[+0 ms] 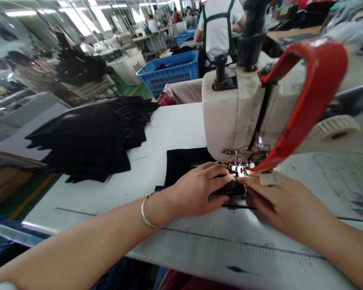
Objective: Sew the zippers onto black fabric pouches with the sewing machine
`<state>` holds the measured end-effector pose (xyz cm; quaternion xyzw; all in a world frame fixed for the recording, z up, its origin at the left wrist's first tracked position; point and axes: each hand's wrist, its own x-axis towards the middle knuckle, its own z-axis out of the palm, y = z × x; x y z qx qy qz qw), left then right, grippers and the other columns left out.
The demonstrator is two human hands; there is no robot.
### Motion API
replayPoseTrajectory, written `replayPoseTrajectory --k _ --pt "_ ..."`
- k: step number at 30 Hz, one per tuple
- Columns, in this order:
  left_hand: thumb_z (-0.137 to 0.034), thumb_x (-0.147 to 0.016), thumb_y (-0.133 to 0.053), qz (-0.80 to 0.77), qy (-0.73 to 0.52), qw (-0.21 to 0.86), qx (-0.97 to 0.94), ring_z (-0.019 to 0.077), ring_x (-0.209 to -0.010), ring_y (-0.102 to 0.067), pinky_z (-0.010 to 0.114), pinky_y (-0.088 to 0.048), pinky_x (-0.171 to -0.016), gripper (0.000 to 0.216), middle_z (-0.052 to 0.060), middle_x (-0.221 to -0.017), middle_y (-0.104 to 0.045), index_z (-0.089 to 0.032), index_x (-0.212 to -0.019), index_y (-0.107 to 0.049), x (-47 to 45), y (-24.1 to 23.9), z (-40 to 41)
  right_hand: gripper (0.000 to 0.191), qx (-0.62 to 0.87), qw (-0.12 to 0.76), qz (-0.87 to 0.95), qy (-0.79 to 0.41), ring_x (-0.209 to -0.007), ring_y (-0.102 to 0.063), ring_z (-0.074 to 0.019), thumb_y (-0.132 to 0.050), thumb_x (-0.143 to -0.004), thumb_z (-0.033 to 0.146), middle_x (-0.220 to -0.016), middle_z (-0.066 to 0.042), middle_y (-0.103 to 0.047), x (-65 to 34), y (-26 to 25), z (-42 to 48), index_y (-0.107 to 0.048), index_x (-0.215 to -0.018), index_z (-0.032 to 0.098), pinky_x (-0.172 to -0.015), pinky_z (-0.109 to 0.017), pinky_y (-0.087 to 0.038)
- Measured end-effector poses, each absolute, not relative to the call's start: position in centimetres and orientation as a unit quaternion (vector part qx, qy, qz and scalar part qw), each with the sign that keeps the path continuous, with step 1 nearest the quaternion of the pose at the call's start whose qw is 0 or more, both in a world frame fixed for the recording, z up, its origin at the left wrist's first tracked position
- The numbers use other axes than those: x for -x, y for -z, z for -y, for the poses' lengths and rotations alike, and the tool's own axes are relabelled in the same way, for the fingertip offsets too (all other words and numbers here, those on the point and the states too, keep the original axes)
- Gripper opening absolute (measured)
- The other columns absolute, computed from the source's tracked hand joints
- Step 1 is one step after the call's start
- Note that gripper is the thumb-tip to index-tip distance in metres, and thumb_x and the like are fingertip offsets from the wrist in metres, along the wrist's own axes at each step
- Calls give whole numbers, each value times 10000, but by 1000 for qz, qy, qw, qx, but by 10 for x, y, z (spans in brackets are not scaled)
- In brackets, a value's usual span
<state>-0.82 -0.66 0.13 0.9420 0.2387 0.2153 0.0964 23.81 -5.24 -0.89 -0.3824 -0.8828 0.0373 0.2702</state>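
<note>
A piece of black fabric (180, 163) lies on the sewing machine bed, its right part under the presser foot (239, 170). My left hand (199, 189) rests on this fabric just left of the foot, fingers stretched out and thumb apart. On the other side, my right hand (278, 197) is closed at the fabric's right edge, with index finger and thumb close to the foot. What lies between those fingers is mostly hidden. The sewing machine (230, 108) stands over both hands, and its red curved guard (317, 88) rises above my right hand.
A stack of black fabric pieces (93, 137) lies on the table's left side. A ruler scale (218, 241) runs along the front of the white table (175, 125). Behind stand a blue crate (172, 72) and a seated person (218, 28) in a white shirt.
</note>
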Motion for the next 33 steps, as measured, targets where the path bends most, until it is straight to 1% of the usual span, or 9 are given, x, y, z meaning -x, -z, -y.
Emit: replayPoseTrajectory --k 6,10,12,16,22,25,27,30,33 --pt "-301 -951 -597 -224 -218 83 -946 250 -1124 -659 431 -575 -1023 321 117 -1179 -681 -138 -1226 -623 7 -2 4 269 401 281 871 -33 -1015 -614 -260 -520 -941 122 -1123 -133 -673 -239 10 52 -619 -1191 129 -885 -423 -549" --pt "-323 -966 -600 -211 -212 74 -952 252 -1127 -657 432 -570 -1026 331 130 -1177 -693 -117 -1222 -636 8 -4 -2 200 436 277 856 -8 -986 -616 -290 -540 -926 143 -1063 -148 -666 -242 6 48 -646 -1093 122 -788 -427 -556" --pt "-334 -974 -596 -200 -205 77 -955 251 -1165 -646 435 -561 -1040 332 133 -1190 -694 -122 -1225 -641 9 -5 -5 182 449 272 851 -10 -985 -618 -304 -539 -920 148 -1075 -157 -658 -244 5 46 -652 -1061 130 -774 -444 -553" --pt "-320 -969 -610 -175 -221 60 -958 251 -1226 -628 424 -554 -1054 297 132 -1166 -708 -120 -1183 -658 11 -6 -8 149 449 266 853 -24 -1010 -620 -312 -543 -910 144 -1100 -147 -656 -246 6 42 -653 -1009 162 -800 -463 -548" --pt "-304 -974 -615 -159 -249 38 -954 206 -1170 -665 380 -565 -1041 250 106 -1131 -733 -124 -1143 -656 10 -2 -7 147 439 260 860 -22 -1013 -619 -306 -548 -912 143 -1086 -140 -661 -248 9 40 -655 -1010 167 -823 -451 -531" --pt "-357 -994 -595 -151 -234 29 -960 196 -1160 -672 364 -568 -1032 282 99 -1131 -739 -132 -1150 -663 13 -2 -14 133 441 260 858 -25 -1002 -617 -306 -542 -924 155 -1087 -146 -660 -248 9 39 -657 -991 163 -800 -438 -519" --pt "-388 -1010 -568 -141 -213 14 -967 193 -1155 -675 355 -574 -1014 301 88 -1135 -742 -151 -1168 -666 16 -4 -22 127 444 257 858 -22 -971 -615 -302 -539 -929 164 -1041 -137 -665 -247 9 39 -659 -970 164 -794 -436 -508" --pt "-367 -1031 -523 -88 -170 -29 -981 197 -1099 -690 365 -572 -1007 289 77 -1128 -743 -157 -1164 -671 21 -10 -32 126 448 250 858 -10 -911 -609 -289 -554 -935 207 -957 -118 -675 -246 8 38 -673 -931 169 -791 -433 -489" --pt "-300 -1016 -516 -76 -152 -71 -983 211 -1002 -703 382 -593 -945 258 95 -1086 -740 -133 -1135 -672 21 -15 -32 218 449 229 864 4 -796 -589 -257 -557 -956 295 -841 -94 -680 -243 7 39 -693 -826 185 -737 -409 -458"
